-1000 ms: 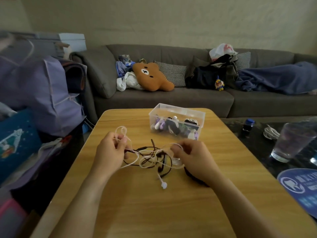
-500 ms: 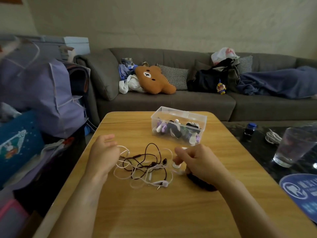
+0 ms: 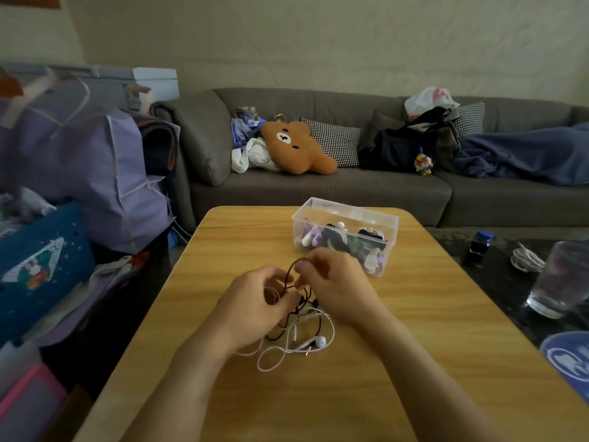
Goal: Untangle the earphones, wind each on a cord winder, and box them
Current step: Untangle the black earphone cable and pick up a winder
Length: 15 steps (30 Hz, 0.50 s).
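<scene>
Forearms reach in from the near edge of the wooden table (image 3: 430, 314), a light, glossy top with rounded far corners and plain grain. Between them, about midway across the top, lies the tangle of earphones: a thin white cord (image 3: 277, 354) in loose loops nearest the near edge, ending in a smooth, rounded white earbud (image 3: 318, 341), and a thin dark cord (image 3: 288, 275) knotted through it.

The left hand (image 3: 255, 304) sits over the tangle with knuckles up and fingers curled inward, gripping cord at its fingertips; a pale loop shows inside the curl. The right hand (image 3: 331, 282) is close beside it, almost touching, fingers bent and thumb tucked, pinching the dark cord, which arches up in a narrow loop between the two hands.

Just beyond the right hand, toward the far right corner of the table, stands the clear plastic box (image 3: 376, 220), rectangular and lidless, holding wound earphones in white, purple and black.

Off the right edge, on a dark surface, stand a drinking glass (image 3: 561, 279), a coiled white cable (image 3: 526, 260) and a small blue-capped bottle (image 3: 479, 244). Farther off, a grey sofa (image 3: 350, 189) carries a brown plush bear (image 3: 296, 148), a checked cushion (image 3: 334, 141) and a blue blanket (image 3: 526, 154).
</scene>
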Tool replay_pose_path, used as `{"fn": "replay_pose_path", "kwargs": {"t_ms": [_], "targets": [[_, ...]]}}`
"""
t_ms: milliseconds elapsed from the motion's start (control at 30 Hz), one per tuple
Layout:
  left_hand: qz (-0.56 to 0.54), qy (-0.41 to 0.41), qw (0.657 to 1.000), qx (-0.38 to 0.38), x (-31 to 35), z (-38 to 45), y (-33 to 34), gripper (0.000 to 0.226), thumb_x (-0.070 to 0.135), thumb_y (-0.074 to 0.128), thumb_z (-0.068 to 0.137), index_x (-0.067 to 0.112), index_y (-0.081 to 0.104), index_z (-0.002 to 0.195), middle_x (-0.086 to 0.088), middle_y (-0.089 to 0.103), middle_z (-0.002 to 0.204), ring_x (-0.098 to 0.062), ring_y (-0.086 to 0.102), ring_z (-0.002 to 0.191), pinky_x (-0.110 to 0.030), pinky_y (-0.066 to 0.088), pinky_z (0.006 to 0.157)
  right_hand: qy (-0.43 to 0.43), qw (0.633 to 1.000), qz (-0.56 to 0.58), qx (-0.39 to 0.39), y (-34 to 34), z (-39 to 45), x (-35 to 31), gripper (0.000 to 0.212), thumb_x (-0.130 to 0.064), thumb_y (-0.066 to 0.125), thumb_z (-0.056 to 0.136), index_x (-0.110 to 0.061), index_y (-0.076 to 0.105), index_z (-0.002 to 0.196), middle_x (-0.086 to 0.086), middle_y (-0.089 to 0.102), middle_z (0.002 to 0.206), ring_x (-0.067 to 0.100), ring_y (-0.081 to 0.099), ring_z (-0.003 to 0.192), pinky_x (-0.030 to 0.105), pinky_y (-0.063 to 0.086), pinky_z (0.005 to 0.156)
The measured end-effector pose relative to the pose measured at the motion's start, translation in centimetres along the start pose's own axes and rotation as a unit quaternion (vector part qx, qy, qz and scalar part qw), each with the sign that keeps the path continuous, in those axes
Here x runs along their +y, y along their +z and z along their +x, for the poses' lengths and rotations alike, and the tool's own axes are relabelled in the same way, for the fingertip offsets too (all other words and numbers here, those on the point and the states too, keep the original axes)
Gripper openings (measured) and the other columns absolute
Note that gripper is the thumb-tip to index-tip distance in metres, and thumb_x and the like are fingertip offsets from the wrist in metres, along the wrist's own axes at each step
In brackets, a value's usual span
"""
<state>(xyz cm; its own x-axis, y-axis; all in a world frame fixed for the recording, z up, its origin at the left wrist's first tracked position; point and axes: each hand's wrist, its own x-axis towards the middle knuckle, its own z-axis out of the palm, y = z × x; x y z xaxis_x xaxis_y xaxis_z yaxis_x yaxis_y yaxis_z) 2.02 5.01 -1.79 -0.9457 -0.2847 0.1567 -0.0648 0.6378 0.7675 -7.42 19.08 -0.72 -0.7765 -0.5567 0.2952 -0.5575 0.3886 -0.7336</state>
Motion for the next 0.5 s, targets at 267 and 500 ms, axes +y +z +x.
{"fn": "replay_pose_path", "kwargs": {"t_ms": [267, 500], "targets": [[-0.004, -0.011, 0.980, 0.199, 0.6, 1.6, 1.2, 0.008, 0.030, 0.061, 0.096, 0.029, 0.067, 0.091, 0.014, 0.066, 0.076, 0.003, 0.062, 0.068, -0.015, 0.050, 0.057, 0.153, 0.870, 0.459, 0.096, -3.8, 0.3, -1.4, 0.037, -0.029, 0.045, 0.106, -0.010, 0.063, 0.080, -0.004, 0.043, 0.052, 0.012, 0.044, 0.050, 0.036, 0.050, 0.063], [-0.161, -0.084, 0.946, 0.268, -0.6, 1.8, -0.4, 0.018, 0.022, 0.057, 0.100, 0.026, 0.068, 0.086, 0.005, 0.073, 0.085, -0.010, 0.068, 0.084, -0.032, 0.057, 0.079, 0.164, 0.891, 0.404, 0.127, -5.0, 0.2, 0.1, 0.024, -0.016, 0.073, 0.088, -0.015, 0.058, 0.070, -0.009, 0.043, 0.047, 0.008, 0.033, 0.044, 0.023, 0.032, 0.045]]}}
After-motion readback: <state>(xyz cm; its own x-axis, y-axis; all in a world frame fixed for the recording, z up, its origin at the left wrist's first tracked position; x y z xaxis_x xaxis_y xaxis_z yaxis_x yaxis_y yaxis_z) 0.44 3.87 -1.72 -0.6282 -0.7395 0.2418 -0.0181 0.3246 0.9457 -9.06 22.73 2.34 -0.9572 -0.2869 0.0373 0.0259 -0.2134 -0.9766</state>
